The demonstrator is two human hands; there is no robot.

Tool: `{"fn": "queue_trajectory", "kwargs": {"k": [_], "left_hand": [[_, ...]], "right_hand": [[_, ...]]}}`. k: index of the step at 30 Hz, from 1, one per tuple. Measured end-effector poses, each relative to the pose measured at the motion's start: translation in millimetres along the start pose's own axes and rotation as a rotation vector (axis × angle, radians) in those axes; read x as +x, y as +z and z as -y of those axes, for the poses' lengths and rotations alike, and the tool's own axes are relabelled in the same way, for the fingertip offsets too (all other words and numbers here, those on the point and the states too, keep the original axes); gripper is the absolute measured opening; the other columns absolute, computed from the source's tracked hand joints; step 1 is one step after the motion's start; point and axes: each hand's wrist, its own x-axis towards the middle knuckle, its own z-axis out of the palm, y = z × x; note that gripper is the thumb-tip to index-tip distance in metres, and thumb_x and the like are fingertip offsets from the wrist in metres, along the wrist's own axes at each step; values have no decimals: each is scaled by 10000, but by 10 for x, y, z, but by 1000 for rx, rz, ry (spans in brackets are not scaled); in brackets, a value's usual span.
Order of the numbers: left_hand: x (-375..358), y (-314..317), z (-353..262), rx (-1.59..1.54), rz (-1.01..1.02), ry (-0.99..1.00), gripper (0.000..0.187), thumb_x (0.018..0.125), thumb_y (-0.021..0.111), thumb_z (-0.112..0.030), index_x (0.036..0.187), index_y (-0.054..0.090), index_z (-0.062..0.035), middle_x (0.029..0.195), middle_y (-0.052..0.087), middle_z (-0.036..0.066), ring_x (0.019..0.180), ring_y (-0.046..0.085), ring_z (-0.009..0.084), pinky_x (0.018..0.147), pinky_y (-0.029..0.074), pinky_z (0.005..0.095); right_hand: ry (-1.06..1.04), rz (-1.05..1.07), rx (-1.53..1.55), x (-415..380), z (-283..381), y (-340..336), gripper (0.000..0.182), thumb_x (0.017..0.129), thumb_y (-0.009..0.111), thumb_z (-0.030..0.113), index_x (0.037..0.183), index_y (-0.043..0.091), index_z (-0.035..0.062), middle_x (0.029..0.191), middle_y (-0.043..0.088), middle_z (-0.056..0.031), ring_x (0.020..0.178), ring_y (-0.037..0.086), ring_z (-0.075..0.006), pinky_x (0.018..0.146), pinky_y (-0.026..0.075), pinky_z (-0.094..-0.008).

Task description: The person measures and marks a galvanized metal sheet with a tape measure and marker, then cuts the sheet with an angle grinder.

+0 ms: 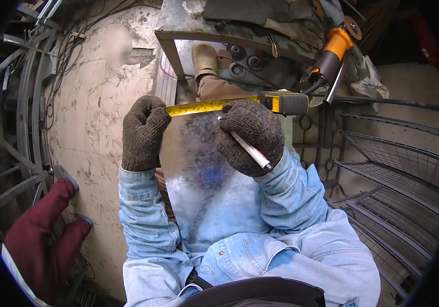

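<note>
My left hand [144, 132], in a dark knitted glove, is closed on the free end of the yellow blade of a tape measure [287, 103]. My right hand [252, 134], gloved alike, is closed around a slim white pen [252, 151] with reddish markings and a dark end. Its fingers also press against the blade beside the case, which sticks out to the right. The blade stretches between both hands, along the far edge of a shiny metal sheet [214, 202] that slopes down to my lap. Dark smudges and reflections cover the sheet.
Beyond stands a metal workbench [178, 25] with cloth on it; an orange angle grinder [338, 45] is at its right end. A clog-shod foot [205, 59] shows below. Wire racks [393, 153] stand right, metal frames [30, 102] left. Another person's maroon-trousered legs [45, 230] are lower left.
</note>
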Motion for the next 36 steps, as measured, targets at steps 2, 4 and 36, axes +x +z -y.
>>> {"fn": "queue_trajectory", "kwargs": {"k": [2,4,36], "left_hand": [[1,2,0,7,-2,5,159,930,669,-203,942,608,-56,837,533,-48,737,465,40,646,395,190],[1,1,1,14,-5,9,154,930,668,-199,940,608,-58,836,532,-49,737,465,39,645,394,190],[-16,22,-88,-48,-18,-31,169,896,686,-151,949,604,-12,830,562,0,745,519,87,686,458,231]], "right_hand": [[-7,-3,8,10,1,-9,223,703,739,87,915,669,81,873,651,-139,794,650,-362,718,537,-456],[-14,-5,15,10,-2,-10,222,704,741,89,914,670,81,870,651,-140,790,650,-362,716,537,-455],[12,-16,0,-16,27,-35,251,724,750,102,964,682,71,908,661,-132,836,655,-348,757,541,-438]]}}
